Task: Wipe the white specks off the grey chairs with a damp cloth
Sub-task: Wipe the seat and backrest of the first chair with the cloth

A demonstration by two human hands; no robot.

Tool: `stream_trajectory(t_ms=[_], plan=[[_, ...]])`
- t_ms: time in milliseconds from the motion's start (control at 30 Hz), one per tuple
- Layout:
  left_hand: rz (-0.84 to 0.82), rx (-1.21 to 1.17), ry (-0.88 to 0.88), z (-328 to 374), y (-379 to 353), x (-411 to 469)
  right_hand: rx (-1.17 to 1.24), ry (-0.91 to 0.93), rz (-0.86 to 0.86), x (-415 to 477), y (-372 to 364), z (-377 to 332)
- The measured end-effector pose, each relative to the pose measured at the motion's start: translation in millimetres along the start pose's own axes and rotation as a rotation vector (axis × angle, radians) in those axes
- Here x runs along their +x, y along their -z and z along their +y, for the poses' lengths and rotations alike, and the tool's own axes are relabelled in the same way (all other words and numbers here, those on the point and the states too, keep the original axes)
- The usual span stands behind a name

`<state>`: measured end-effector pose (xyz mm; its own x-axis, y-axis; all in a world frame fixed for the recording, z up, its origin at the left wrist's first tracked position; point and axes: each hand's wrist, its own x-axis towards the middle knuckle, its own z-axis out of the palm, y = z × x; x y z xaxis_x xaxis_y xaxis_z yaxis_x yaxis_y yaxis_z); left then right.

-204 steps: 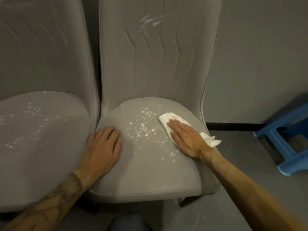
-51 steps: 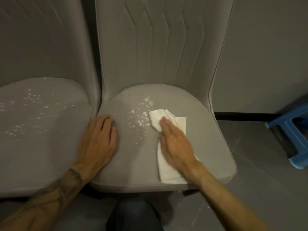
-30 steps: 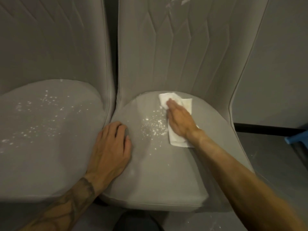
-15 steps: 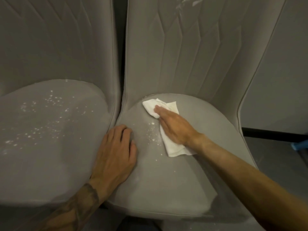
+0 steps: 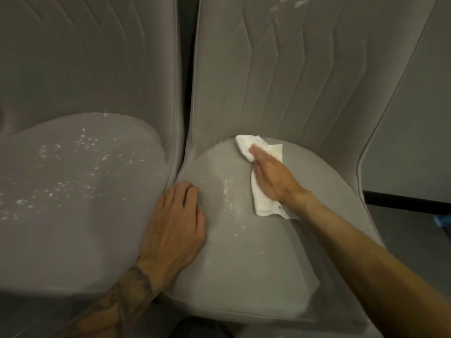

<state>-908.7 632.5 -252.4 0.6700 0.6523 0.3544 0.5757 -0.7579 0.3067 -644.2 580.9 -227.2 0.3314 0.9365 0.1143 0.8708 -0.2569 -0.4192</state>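
Right hand (image 5: pixel 271 176) flat on white cloth (image 5: pixel 262 203) — fingers straight, left hand (image 5: pixel 173 223) spread flat on grey chair (image 5: pixel 244 264)

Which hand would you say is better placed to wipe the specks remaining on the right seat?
The right hand: it presses the cloth flat just beside those specks, while the left hand rests bare.

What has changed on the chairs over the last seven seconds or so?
The right hand has slid the cloth from the seat's right side to the back, by the backrest. The speck patch on the right chair has shrunk to a thin streak. Unchanged: the left hand flat on that seat's left edge, and the specks on the left chair.
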Motion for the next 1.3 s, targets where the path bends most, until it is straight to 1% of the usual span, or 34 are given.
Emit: stream_trajectory(t_ms=[33, 100, 200, 233, 267, 300, 400, 467, 500, 567, 633, 667, 733, 800, 833, 900, 967, 1033, 1067, 1100, 1200, 1233, 1300], plan=[[0.0, 0.004, -0.001, -0.9, 0.0, 0.4, -0.005, -0.031, 0.024, 6.3, -3.1, -5.3], [0.004, 0.014, 0.0, -0.9, -0.7, 1.1, 0.001, -0.019, 0.011, 5.6, -18.5, -35.9], [0.024, 0.006, 0.003, 0.0, 0.0, 0.0, 0.055, 0.182, -0.079, -20.3, -42.9, -70.0], [0.033, 0.005, 0.003, 0.3, 0.4, -0.1, 0.055, 0.24, -0.102, -25.5, -41.5, -68.6], [0.04, 0.007, 0.005, 0.3, 0.8, -0.3, 0.047, 0.251, -0.118, -25.6, -34.2, -61.4], [0.043, 0.007, 0.007, 0.5, 0.9, -0.3, 0.023, 0.22, -0.118, -22.2, -25.9, -49.8], [0.053, -0.001, 0.012, 1.4, 0.6, 0.0, -0.037, 0.023, -0.047, -2.5, -8.0, -18.2], [0.064, -0.002, 0.007, 1.0, -0.1, 0.8, -0.052, -0.031, 0.013, 4.2, -14.3, -31.5], [0.068, -0.006, 0.008, 1.2, 0.0, 0.9, -0.048, -0.014, 0.013, 2.5, -23.1, -45.4], [0.085, -0.015, 0.018, 1.4, 1.7, -0.6, -0.004, 0.108, -0.028, -9.1, -39.6, -68.6], [0.121, -0.01, 0.011, 1.7, 6.1, -3.2, 0.013, 0.248, -0.107, -21.7, -39.2, -71.6], [0.132, 0.007, -0.002, 0.5, 9.2, -5.5, 0.014, 0.274, -0.127, -20.8, -33.0, -65.3], [0.119, 0.071, -0.076, -6.7, 14.6, -15.1, 0.008, 0.197, -0.116, -8.8, -21.8, -51.5], [0.092, 0.143, -0.154, -19.0, 20.1, -30.0, 0.021, 0.079, -0.045, 6.4, -19.8, -50.8], [0.083, 0.16, -0.166, -24.7, 22.6, -35.9, 0.021, 0.064, -0.01, 10.5, -23.4, -59.6], [0.069, 0.17, -0.168, -30.6, 24.9, -43.7, 0.009, 0.118, -0.006, 2.0, -38.0, -83.5], [0.057, 0.178, -0.153, -31.1, 25.5, -47.1, 0.032, 0.257, -0.045, -19.2, -54.4, -99.2], [0.047, 0.174, -0.136, -29.9, 25.6, -47.9, 0.023, 0.365, -0.088, -30.2, -53.3, -97.1], [0.046, 0.172, -0.128, -29.7, 26.2, -48.7, 0.004, 0.369, -0.096, -24.6, -47.4, -90.3], [0.043, 0.167, -0.124, -29.4, 26.6, -49.8, -0.025, 0.333, -0.092, -16.7, -41.7, -81.8], [0.034, 0.141, -0.102, -26.6, 29.2, -50.0, -0.09, 0.116, -0.037, 9.3, -29.8, -65.0], [0.028, 0.139, -0.096, -25.6, 29.9, -49.2, -0.09, 0.082, -0.003, 11.6, -32.3, -69.5], [0.015, 0.136, -0.092, -24.0, 30.8, -48.8, -0.074, 0.117, 0.041, 0.6, -44.2, -90.0]])
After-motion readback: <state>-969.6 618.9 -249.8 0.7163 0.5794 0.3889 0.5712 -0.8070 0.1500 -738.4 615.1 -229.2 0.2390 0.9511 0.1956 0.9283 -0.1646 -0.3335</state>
